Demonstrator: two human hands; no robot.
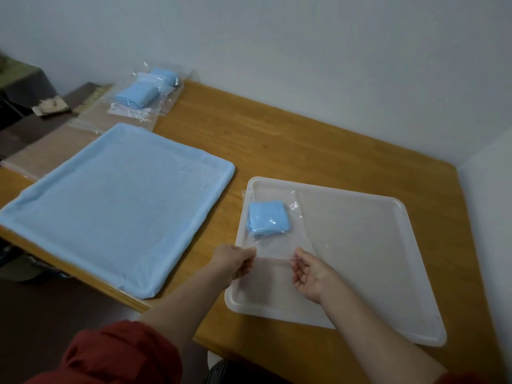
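A clear plastic bag [279, 245] lies in the white tray [388, 273] on the right of the wooden table. Inside the bag, at its far end, sits a folded light-blue cloth [268, 222]. My left hand [234, 261] pinches the left corner of the bag's near edge, which has a thin red strip. My right hand [311, 275] pinches the right corner of the same edge, palm turned up. The edge is stretched between both hands.
A second tray covered with a light-blue cloth [116, 206] fills the left of the table [291, 139]. Several bagged blue cloths [144, 92] lie at the far left corner, beside empty clear bags [55, 142]. A white wall stands behind and to the right.
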